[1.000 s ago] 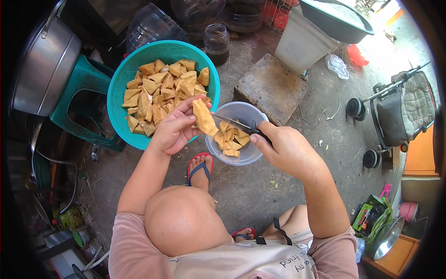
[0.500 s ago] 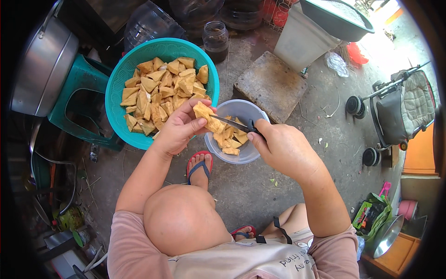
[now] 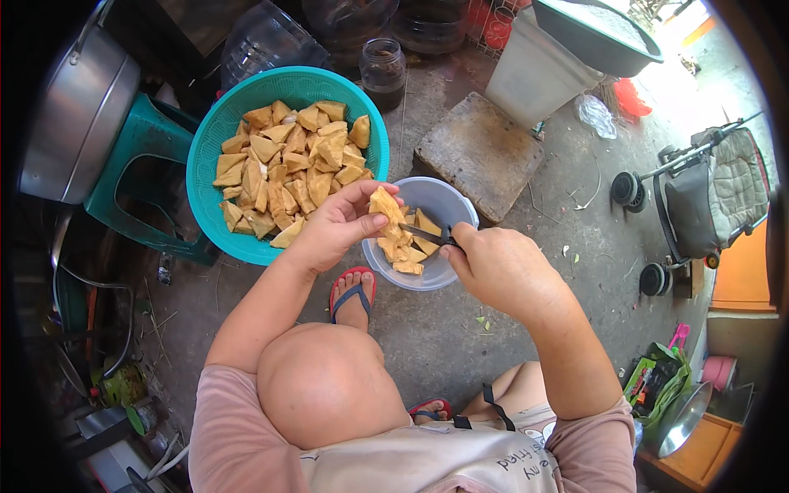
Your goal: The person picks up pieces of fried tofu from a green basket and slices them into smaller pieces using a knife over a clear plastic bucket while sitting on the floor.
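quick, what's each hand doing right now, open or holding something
Left hand: closed, holding a golden-brown chunk between thumb and fingers.
Right hand: closed, holding a black-handled knife.

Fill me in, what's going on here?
A person's left hand holds a golden-brown piece over a translucent bowl. The right hand grips a dark-handled knife, its blade at that piece. Smaller cut pieces lie in the bowl; a teal basket to the left holds many more chunks.
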`<state>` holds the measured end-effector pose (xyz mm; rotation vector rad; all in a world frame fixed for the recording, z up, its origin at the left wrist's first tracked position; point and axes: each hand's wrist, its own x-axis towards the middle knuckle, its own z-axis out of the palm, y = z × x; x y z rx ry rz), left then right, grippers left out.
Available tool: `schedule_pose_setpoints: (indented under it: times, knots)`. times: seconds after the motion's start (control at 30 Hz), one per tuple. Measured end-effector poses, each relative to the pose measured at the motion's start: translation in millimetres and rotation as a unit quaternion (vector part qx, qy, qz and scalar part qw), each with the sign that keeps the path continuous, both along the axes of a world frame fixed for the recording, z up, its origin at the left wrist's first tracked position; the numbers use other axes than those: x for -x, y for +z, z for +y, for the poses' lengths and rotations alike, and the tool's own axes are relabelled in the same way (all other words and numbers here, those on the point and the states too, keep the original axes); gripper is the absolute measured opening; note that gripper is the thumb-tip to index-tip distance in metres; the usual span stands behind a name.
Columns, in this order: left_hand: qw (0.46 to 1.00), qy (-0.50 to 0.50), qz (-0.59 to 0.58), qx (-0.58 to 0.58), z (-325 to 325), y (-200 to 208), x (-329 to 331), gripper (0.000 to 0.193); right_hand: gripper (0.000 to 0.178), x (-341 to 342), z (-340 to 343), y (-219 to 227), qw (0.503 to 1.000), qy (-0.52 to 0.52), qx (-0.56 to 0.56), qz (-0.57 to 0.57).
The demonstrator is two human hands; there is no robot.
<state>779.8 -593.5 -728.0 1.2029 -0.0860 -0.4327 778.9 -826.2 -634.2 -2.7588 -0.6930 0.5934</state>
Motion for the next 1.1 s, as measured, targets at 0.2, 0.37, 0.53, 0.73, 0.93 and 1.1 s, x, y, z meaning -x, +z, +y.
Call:
schedule_pose_setpoints:
  times: [0.2,0.37,0.53,0.73,0.93,1.1]
  knots:
    - [0.950,0.024,-0.159,-0.266,0,-22,-13,0.049,0.029,5,-46,4,0.997,-0.073,-0.002,0.027]
    - [0.683,0.261,-0.227,-0.643,94,-25,-22,0.032,0.030,17,-62,-15,0.992,-0.114,-0.018,0.058]
    - [0.655,0.126,-0.022,-0.745,146,-35,-3,0.035,0.030,20,-61,-26,0.991,-0.107,-0.040,0.073]
    - [0.609,0.253,-0.052,-0.750,137,-46,-3,0.032,0.029,16,-54,-20,0.990,-0.100,-0.063,0.076]
    - [0.812,0.421,0.022,-0.404,160,-52,-2,0.023,0.028,14,-45,-13,0.988,-0.073,-0.115,0.071]
    - [0.853,0.353,0.042,-0.381,144,-58,-5,0.022,0.028,14,-35,-13,0.987,-0.063,-0.124,0.081]
